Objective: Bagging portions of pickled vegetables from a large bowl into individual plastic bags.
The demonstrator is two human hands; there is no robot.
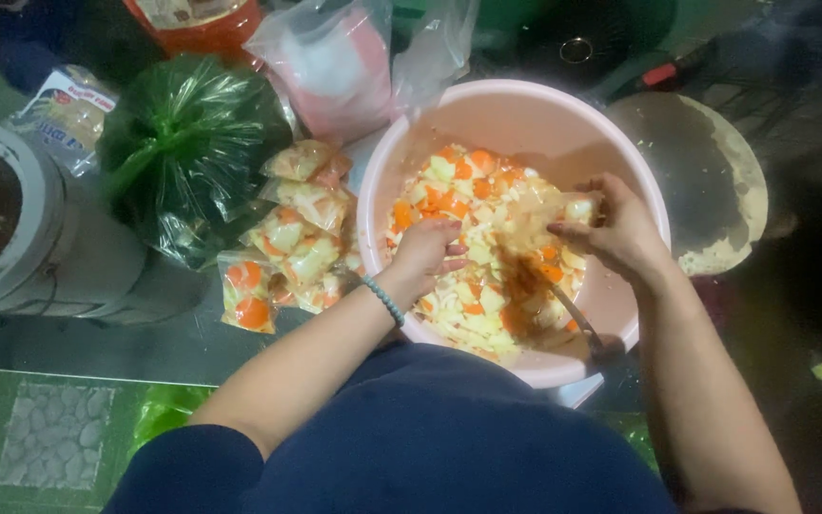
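A thin clear plastic bag [542, 217], partly filled, is gripped by the right hand [620, 228]. The left hand [425, 249] digs, curled, into the big pink round tub [516, 109] of orange and pale chopped pieces [459, 190], mid-frame.

Dark navy clothing, bare forearms, seemingly teal beaded bracelet [384, 301].

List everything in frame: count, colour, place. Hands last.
basin: 1, pink, centre, on the work surface
cut pieces: many, orange and pale yellow, inside the basin
spoon handle: 1, dark, leaning at the basin's near rim
filled small bags: several, clear with orange and yellow pieces, piled left of the basin
tied bag: 1, green, left of the pile
bucket: 1, white, far left
clear bags: 2, top centre, behind the basin
round board: 1, dark with pale rim, right of the basin
left hand: over the pieces, beaded bracelet on wrist
right hand: gripping a clear small bag over the basin
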